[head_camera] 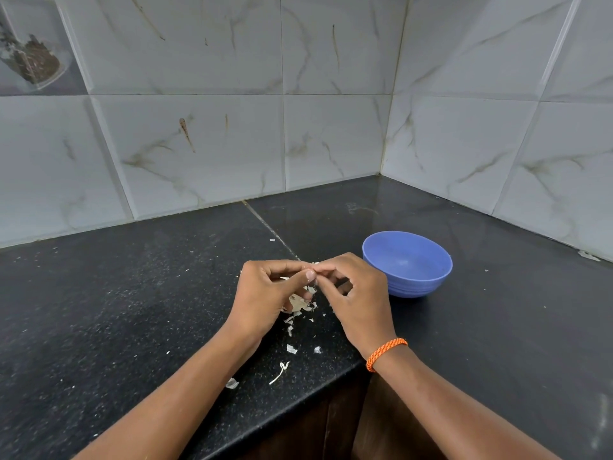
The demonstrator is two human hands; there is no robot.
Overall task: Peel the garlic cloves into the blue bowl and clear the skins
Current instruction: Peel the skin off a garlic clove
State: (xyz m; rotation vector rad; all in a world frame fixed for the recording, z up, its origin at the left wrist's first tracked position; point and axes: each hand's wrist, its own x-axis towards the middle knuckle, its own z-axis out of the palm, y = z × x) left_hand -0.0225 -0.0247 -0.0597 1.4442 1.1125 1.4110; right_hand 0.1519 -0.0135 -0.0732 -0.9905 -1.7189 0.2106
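Observation:
My left hand point(270, 293) and my right hand point(355, 293) meet above the black counter, fingertips pinched together on a small garlic clove point(314, 264) that is mostly hidden by the fingers. The blue bowl point(407, 263) stands just to the right of my right hand, and the inside that shows looks empty. Beneath and between the hands lies a small heap of papery garlic skins point(300, 305). More skin flakes point(292, 348) trail toward the counter's front edge.
The black granite counter point(132, 310) runs into a tiled wall corner behind. Its front edge point(315, 403) cuts diagonally below my wrists, with dark cabinet fronts underneath. An orange thread band point(384, 353) circles my right wrist. A thin curled stem piece point(280, 371) lies near the edge.

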